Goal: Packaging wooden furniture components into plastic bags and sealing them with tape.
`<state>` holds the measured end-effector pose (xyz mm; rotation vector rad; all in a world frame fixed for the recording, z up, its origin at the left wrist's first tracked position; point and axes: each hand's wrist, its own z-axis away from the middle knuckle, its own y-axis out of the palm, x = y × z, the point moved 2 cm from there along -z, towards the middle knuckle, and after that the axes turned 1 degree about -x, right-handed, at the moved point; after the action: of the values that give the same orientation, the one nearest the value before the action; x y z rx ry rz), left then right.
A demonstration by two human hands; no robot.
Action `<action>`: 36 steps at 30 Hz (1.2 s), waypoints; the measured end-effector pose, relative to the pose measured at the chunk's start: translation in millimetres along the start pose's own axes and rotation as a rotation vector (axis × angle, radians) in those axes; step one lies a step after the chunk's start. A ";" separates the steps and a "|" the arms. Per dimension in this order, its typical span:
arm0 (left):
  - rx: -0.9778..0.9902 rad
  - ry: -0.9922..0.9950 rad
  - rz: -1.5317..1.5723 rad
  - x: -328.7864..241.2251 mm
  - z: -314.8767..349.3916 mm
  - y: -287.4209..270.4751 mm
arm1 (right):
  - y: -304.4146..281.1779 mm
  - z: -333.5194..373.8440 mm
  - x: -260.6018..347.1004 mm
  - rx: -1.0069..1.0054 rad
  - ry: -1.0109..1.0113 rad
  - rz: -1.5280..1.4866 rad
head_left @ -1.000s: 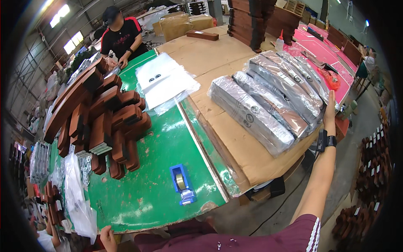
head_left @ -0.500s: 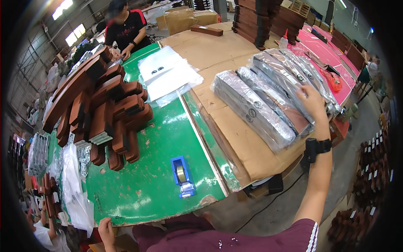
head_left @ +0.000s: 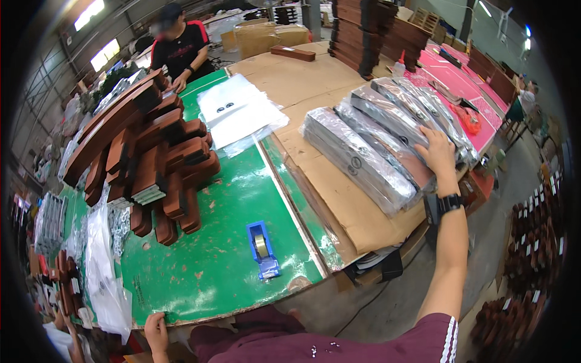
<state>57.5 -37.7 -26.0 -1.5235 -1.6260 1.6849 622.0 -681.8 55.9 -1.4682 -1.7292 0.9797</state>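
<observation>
My right hand point(head_left: 438, 151) lies over a row of plastic-wrapped wooden pieces point(head_left: 357, 160) on the brown cardboard, its fingers apart and touching the wrapping of one piece. It does not visibly grip any piece. The pieces are long, brown and side by side, each in clear film with a dark round mark. Down at the near edge of the green tabletop point(head_left: 224, 266) is my left hand point(head_left: 156, 330), fingers curled together with nothing seen in them. A blue tape dispenser point(head_left: 262, 249) with a roll of tape stands on the green surface between my hands.
Curved brown wooden pieces point(head_left: 151, 151) are heaped on the left. White plastic bags point(head_left: 236, 112) lie behind, more bags point(head_left: 106, 272) hang at the left edge. A co-worker point(head_left: 180, 45) stands at the far side. Tall wooden stacks point(head_left: 352, 36) and a pink table point(head_left: 466, 78) are beyond.
The whole view has shifted slightly. My right hand has slid a little along the wrapped pieces and its fingers look more spread. The left hand stays at the table edge.
</observation>
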 end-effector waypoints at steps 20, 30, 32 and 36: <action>0.103 -0.007 -0.095 1.3 -9.0 -1.8 | 56.6 -43.8 -129.1 0.106 0.437 -0.254; 0.069 -0.090 -0.127 -6.0 3.2 1.0 | 54.5 -38.3 -163.2 0.159 0.218 -0.453; 0.047 -0.080 -0.112 -8.7 4.8 3.3 | 50.0 -31.1 -171.2 0.161 0.187 -0.415; 0.019 -0.167 -0.120 -9.0 9.6 5.3 | 38.7 -27.1 -171.8 0.191 0.167 -0.489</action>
<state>54.9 -51.3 -28.9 -1.2794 -1.7411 1.7965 690.8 -844.7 33.5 -0.9143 -1.7042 0.7138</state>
